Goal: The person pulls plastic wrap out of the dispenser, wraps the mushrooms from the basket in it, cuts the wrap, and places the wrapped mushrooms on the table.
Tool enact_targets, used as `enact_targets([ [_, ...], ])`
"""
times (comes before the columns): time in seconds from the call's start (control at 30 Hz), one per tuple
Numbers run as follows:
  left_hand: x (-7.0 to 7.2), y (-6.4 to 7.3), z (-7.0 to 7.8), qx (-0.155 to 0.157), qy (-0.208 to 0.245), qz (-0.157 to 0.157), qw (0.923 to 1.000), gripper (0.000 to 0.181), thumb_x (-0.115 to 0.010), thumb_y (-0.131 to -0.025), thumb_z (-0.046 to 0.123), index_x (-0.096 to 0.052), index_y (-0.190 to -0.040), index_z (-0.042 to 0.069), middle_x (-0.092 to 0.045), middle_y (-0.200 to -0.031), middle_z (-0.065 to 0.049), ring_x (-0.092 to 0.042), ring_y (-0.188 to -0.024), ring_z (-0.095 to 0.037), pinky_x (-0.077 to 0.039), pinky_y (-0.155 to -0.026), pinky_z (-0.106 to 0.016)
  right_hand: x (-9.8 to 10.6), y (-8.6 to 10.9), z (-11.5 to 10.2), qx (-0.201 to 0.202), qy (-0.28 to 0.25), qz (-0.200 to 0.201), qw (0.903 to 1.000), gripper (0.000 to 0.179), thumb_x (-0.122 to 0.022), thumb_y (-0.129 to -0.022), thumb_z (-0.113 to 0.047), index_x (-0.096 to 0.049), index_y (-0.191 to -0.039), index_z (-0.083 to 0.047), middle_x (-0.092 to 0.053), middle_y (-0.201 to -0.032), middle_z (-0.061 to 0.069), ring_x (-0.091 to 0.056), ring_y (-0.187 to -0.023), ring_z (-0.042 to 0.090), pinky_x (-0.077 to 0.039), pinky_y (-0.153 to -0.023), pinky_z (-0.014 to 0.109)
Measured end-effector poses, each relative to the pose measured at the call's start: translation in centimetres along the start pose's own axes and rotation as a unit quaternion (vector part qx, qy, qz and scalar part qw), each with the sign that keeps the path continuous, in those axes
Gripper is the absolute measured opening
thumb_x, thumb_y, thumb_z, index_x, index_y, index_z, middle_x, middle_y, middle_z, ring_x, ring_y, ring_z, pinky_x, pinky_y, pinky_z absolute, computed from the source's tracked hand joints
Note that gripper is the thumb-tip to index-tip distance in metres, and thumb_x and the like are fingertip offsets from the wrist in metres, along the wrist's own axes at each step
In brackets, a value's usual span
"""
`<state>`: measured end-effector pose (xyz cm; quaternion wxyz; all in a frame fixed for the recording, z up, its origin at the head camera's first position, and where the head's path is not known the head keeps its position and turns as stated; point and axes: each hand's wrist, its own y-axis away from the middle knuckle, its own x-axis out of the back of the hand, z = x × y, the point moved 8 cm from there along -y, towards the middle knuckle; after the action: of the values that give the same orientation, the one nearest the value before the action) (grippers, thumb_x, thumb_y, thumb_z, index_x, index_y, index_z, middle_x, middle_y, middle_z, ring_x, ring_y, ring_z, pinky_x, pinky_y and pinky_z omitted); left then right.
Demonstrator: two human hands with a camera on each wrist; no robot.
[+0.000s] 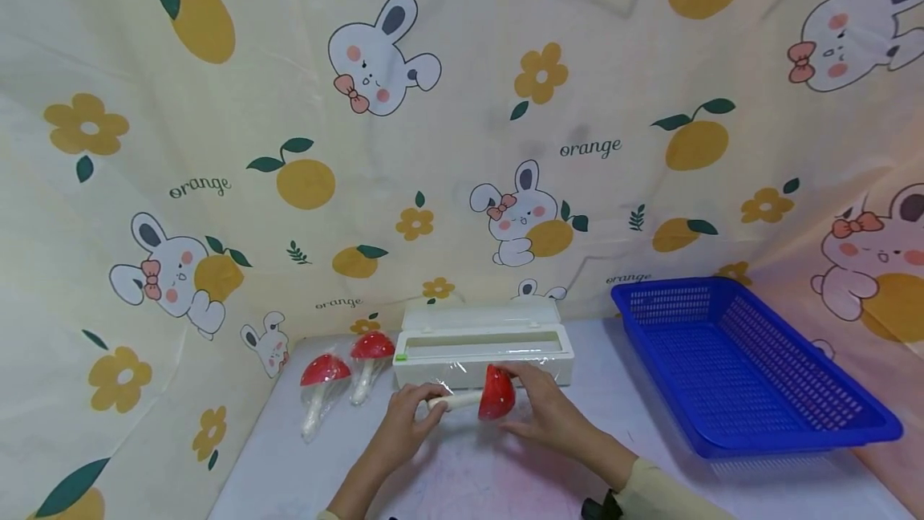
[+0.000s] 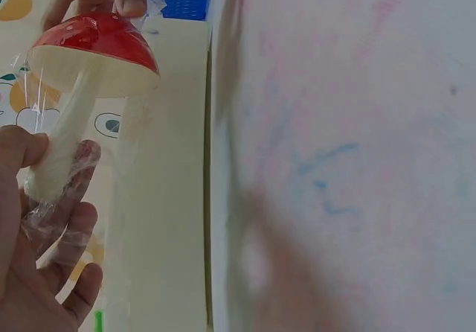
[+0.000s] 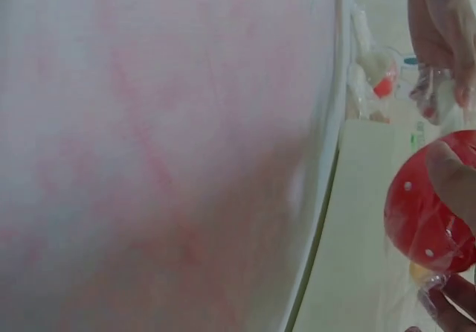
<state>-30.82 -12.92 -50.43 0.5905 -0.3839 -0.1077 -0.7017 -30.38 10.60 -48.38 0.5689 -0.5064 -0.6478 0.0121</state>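
Note:
Between both hands a toy mushroom [image 1: 496, 393] lies sideways, its spotted red cap to the right and pale stem to the left. My left hand [image 1: 406, 424] pinches the stem's end between thumb and fingers. The cap is gripped from the right by my right hand [image 1: 554, 417], thumb on its red top in the right wrist view. Clear film wraps round the mushroom [image 2: 104, 42] in the left wrist view, crinkled at stem and cap. Just behind the hands stands a white cling film dispenser [image 1: 440, 373] with its lid up.
Two more film-wrapped toy mushrooms, one nearer [image 1: 325, 370] and one farther [image 1: 372, 346], lie left of the dispenser on the white table [image 1: 274, 464]. A blue plastic basket [image 1: 794, 446] stands on the right. Behind the table hangs a printed cloth [image 1: 462, 127].

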Motion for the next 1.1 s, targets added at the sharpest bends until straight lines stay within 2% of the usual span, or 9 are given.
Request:
enact_targets([
  [0.13,0.3,-0.2,0.2,0.002,-0.001,-0.007,1.0000,0.018,-0.070,-0.106,0.033,-0.075,-0.121,0.023,-0.075,-0.110,0.013,-0.055,-0.103,-0.010,-0.039,-0.095,-0.042,0.0,-0.6,0.1,-0.011,0.014,0.011,0.9998,0.099,-0.105,-0.068,-0.026,-0.053,-0.150,-0.009,-0.066,-0.134,-0.001,-0.063,-0.122,0.018,-0.054,-0.102,0.050],
  [0.3,0.7,-0.7,1.0,-0.023,0.012,-0.018,0.9995,0.021,-0.070,-0.106,0.033,-0.074,-0.122,0.021,-0.073,-0.113,0.010,-0.059,-0.106,-0.012,-0.049,-0.098,-0.047,0.2,-1.1,0.4,-0.010,-0.031,0.025,0.9992,0.092,-0.103,-0.071,-0.020,-0.053,-0.147,-0.005,-0.066,-0.130,0.000,-0.064,-0.115,0.015,-0.061,-0.094,0.044],
  [0.4,0.9,-0.9,1.2,-0.028,0.026,-0.023,0.9990,0.024,-0.072,-0.104,0.033,-0.073,-0.125,0.021,-0.070,-0.115,0.010,-0.061,-0.107,-0.013,-0.054,-0.097,-0.050,0.1,-1.4,0.9,-0.031,-0.064,0.015,0.9974,0.089,-0.101,-0.074,-0.018,-0.052,-0.149,-0.008,-0.065,-0.132,-0.001,-0.063,-0.116,0.015,-0.061,-0.095,0.040],
  [0.57,1.2,-1.3,1.5,-0.028,0.015,-0.022,0.9993,0.043,-0.082,-0.098,0.027,-0.065,-0.137,0.022,-0.069,-0.121,0.009,-0.061,-0.109,-0.013,-0.056,-0.097,-0.042,0.3,-1.8,1.6,-0.079,-0.105,-0.003,0.9913,0.083,-0.098,-0.080,-0.020,-0.051,-0.149,-0.014,-0.066,-0.130,-0.005,-0.064,-0.114,0.013,-0.062,-0.095,0.039],
  [0.7,1.8,-1.6,2.0,-0.045,-0.007,0.011,0.9989,0.045,-0.085,-0.094,0.018,-0.064,-0.133,0.022,-0.070,-0.122,0.007,-0.063,-0.109,-0.013,-0.057,-0.097,-0.041,0.7,-2.3,1.9,-0.096,-0.125,-0.011,0.9875,0.079,-0.096,-0.083,-0.025,-0.053,-0.150,-0.017,-0.068,-0.126,-0.005,-0.066,-0.109,0.013,-0.062,-0.092,0.044],
  [0.87,3.3,-2.3,3.0,-0.053,-0.028,0.065,0.9961,0.035,-0.084,-0.095,0.021,-0.069,-0.126,0.025,-0.073,-0.119,0.009,-0.064,-0.108,-0.013,-0.060,-0.097,-0.044,1.9,-3.4,2.0,-0.112,-0.124,-0.019,0.9857,0.079,-0.095,-0.084,-0.031,-0.054,-0.150,-0.021,-0.069,-0.128,-0.004,-0.067,-0.109,0.015,-0.062,-0.092,0.042],
  [0.97,4.2,-2.7,3.8,-0.054,-0.024,0.083,0.9948,0.035,-0.085,-0.094,0.023,-0.072,-0.127,0.027,-0.074,-0.121,0.009,-0.066,-0.110,-0.014,-0.060,-0.098,-0.047,2.7,-4.1,1.9,-0.124,-0.112,-0.024,0.9857,0.079,-0.094,-0.084,-0.035,-0.053,-0.151,-0.021,-0.069,-0.130,-0.004,-0.066,-0.112,0.015,-0.062,-0.093,0.039],
  [1.1,5.3,-3.1,4.7,-0.058,-0.019,0.102,0.9929,0.036,-0.085,-0.093,0.024,-0.074,-0.128,0.026,-0.074,-0.120,0.009,-0.067,-0.109,-0.014,-0.060,-0.099,-0.046,3.8,-4.9,1.5,-0.120,-0.107,-0.023,0.9867,0.079,-0.093,-0.085,-0.037,-0.052,-0.151,-0.020,-0.069,-0.132,-0.002,-0.067,-0.114,0.016,-0.062,-0.093,0.038],
])
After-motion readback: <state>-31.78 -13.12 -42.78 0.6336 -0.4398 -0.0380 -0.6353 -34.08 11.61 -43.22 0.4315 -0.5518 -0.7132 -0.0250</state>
